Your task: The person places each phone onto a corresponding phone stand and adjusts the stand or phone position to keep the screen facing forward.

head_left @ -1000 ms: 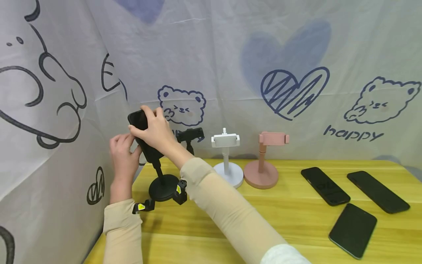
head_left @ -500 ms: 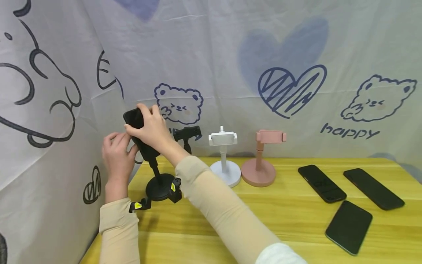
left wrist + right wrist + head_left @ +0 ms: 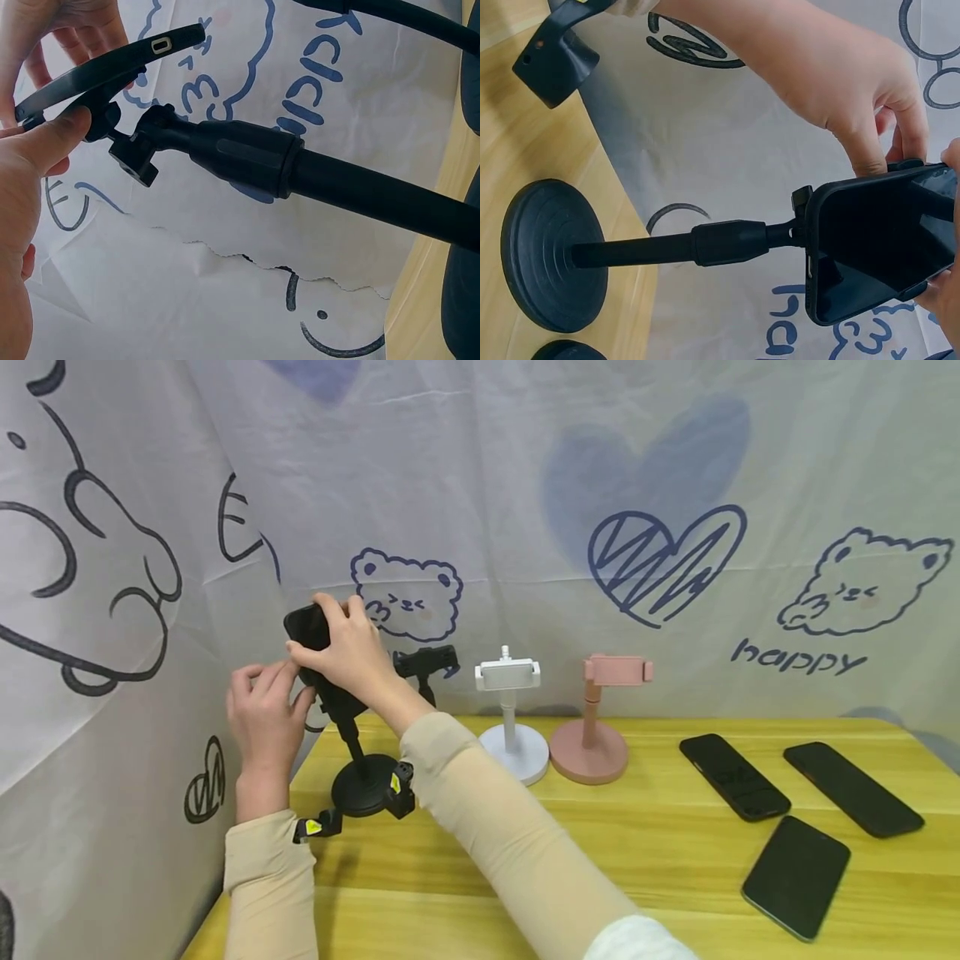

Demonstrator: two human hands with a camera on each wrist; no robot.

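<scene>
A black smartphone sits in the clamp of a black phone stand at the table's left side, its screen tilted. My right hand reaches across and grips the phone near its upper end, thumb on one long edge and fingers on the other. My left hand pinches the clamp's left side; its thumb presses behind the phone in the left wrist view. In the right wrist view the clamp's arms show at the phone's edges. The back of the clamp is partly hidden by the phone.
Behind stands another black phone stand, then a white stand and a pink stand to the right. Three dark phones, among them one nearest the front, lie on the wooden table. A printed cloth hangs behind and at left.
My left hand has shifted slightly left relative to the stand. The right hand keeps its grip on the phone. The head view has turned a little.
</scene>
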